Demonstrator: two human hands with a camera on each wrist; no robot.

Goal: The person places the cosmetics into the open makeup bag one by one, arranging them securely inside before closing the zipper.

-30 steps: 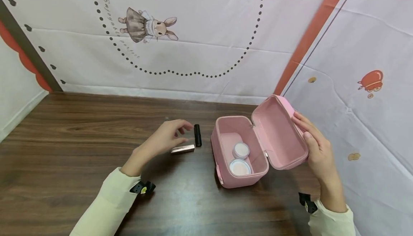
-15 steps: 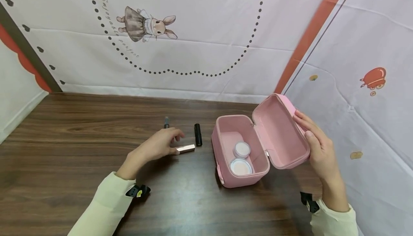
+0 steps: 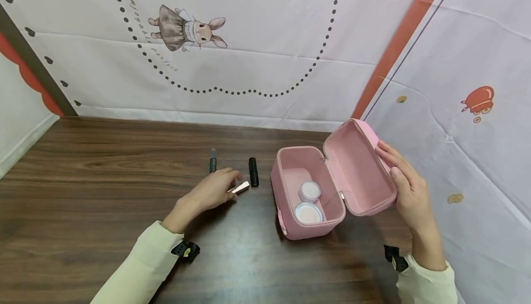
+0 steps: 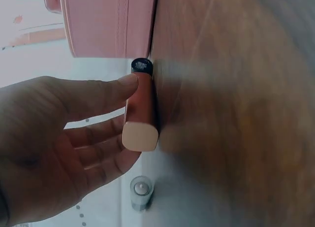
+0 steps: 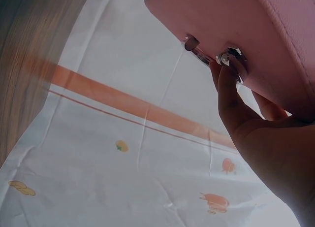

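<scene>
My left hand [image 3: 212,190] pinches a shiny rose-gold lipstick tube [image 3: 240,187] between thumb and fingers, low over the table. In the left wrist view the tube [image 4: 140,137] points its flat square end at the camera, with the thumb along one side. My right hand [image 3: 410,193] grips the outer edge of the raised lid [image 3: 361,170] of a pink makeup case [image 3: 286,211]. Right wrist view: fingers [image 5: 231,96] lie by the metal fittings on the lid's outside [image 5: 216,27]. Two round white-lidded jars, the smaller jar [image 3: 309,191] and the larger jar [image 3: 308,213], sit inside the case.
A black tube [image 3: 253,172] lies between the lipstick and the case. Beyond the left hand lies a dark tube with a clear cap [image 3: 213,158], partly hidden by the hand. A printed white cloth [image 3: 257,55] hangs behind the wooden table [image 3: 103,193].
My left hand has come down from over the lipstick tube and now pinches it; the tube has turned a little. My right hand still holds the lid in place.
</scene>
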